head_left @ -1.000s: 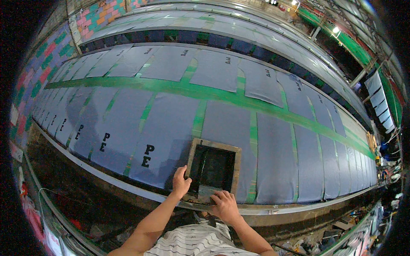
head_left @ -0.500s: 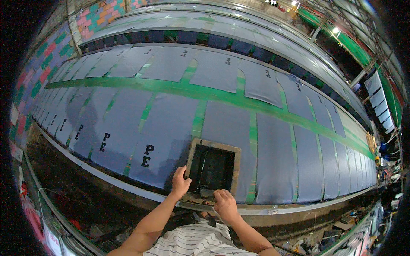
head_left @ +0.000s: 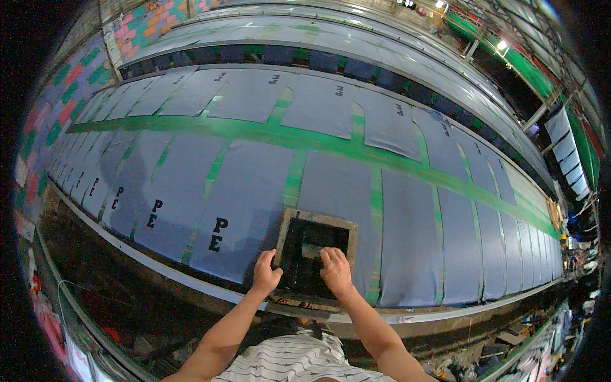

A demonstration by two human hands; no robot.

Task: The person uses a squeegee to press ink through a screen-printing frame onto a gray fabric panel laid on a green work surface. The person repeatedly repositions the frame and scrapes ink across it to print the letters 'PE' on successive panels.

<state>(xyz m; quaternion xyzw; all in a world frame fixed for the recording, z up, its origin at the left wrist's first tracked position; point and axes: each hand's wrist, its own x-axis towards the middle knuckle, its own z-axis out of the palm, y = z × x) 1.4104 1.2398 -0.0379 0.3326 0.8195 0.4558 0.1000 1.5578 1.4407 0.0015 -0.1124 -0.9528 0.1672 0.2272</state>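
Observation:
A small screen-printing frame (head_left: 352, 237) with wooden sides and dark ink across its mesh lies on a blue-grey fabric panel (head_left: 334, 181) at the table's near edge. My left hand (head_left: 266, 272) is closed on the frame's left side. Over the mesh, my right hand (head_left: 336, 270) grips a squeegee (head_left: 310, 251); its blade is partly hidden by my fingers and the dark ink. Left of the frame, another fabric panel (head_left: 251, 181) bears black printed letters near its lower end.
The long green table (head_left: 254, 130) carries two rows of fabric panels, several with black prints. More long tables (head_left: 305, 28) run behind it. A metal rail (head_left: 191, 280) follows the near edge. Clutter (head_left: 471, 366) lies at the lower right, and a painted brick wall (head_left: 70, 89) stands left.
My right hand has moved the squeegee away from me, from the frame's near end toward the middle of the mesh. My left hand stays on the frame's side.

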